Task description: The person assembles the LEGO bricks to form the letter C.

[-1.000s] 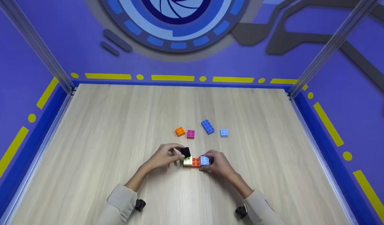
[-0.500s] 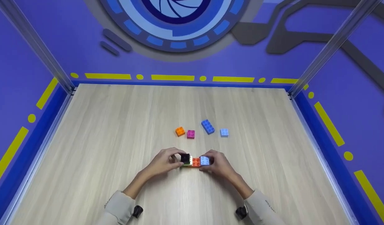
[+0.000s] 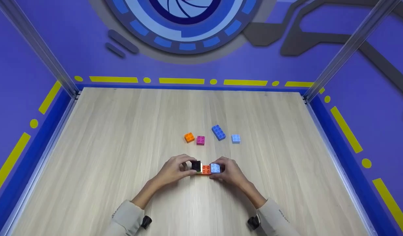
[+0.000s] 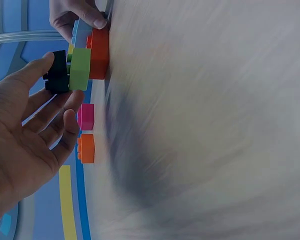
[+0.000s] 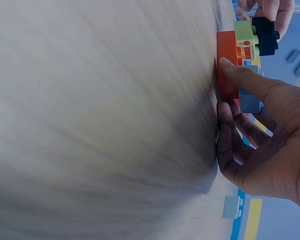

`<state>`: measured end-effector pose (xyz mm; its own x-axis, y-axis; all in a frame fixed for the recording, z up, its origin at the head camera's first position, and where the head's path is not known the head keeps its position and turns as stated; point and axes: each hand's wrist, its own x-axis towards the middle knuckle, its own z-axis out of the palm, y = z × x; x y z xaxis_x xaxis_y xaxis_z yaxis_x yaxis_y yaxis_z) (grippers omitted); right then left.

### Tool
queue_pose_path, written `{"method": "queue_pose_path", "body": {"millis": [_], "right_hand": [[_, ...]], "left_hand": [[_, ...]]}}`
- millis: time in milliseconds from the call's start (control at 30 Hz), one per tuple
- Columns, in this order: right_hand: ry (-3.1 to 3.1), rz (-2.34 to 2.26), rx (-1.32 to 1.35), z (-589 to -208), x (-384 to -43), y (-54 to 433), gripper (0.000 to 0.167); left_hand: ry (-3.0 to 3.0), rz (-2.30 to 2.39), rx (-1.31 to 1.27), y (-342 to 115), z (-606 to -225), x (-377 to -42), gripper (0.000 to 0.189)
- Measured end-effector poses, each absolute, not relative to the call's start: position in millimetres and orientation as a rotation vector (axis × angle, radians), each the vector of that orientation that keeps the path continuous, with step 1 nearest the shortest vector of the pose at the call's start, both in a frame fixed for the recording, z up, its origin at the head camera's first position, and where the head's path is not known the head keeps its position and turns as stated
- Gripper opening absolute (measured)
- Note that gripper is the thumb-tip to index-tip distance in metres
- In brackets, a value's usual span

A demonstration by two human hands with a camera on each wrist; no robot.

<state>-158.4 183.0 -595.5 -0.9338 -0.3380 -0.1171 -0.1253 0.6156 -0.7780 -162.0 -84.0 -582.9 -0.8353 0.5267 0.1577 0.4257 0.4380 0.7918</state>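
Note:
My left hand (image 3: 173,168) pinches a black brick (image 4: 57,72) between thumb and fingers. That brick sits right at the studs of a light green brick (image 4: 80,70), which has a red printed picture on one side in the right wrist view. Under the green brick, a longer orange-red brick (image 3: 206,169) lies on the table, some of its studs showing. A light blue brick (image 3: 215,168) is on its right end. My right hand (image 3: 232,170) grips that end, its thumb pressed on the side of the orange-red brick (image 5: 227,65).
Beyond the hands, loose bricks lie on the wooden table (image 3: 123,131): an orange one (image 3: 189,137), a magenta one (image 3: 201,140), a longer blue one (image 3: 218,132) and another light blue one (image 3: 236,138). Purple-blue panels (image 3: 201,70) stand around the back and sides.
The black brick, tilted behind the green one a second ago, has come down level over it, then shifted slightly right with my left hand. My right hand keeps its hold.

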Motion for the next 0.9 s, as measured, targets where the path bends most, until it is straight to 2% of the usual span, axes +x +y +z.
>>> {"method": "queue_pose_path", "body": {"millis": [900], "right_hand": [[2.605,-1.206,-0.375,-595,-157,182,0.037]], "left_hand": [[2.751,1.129,0.864,-76,-576,-164,0.032]]}}
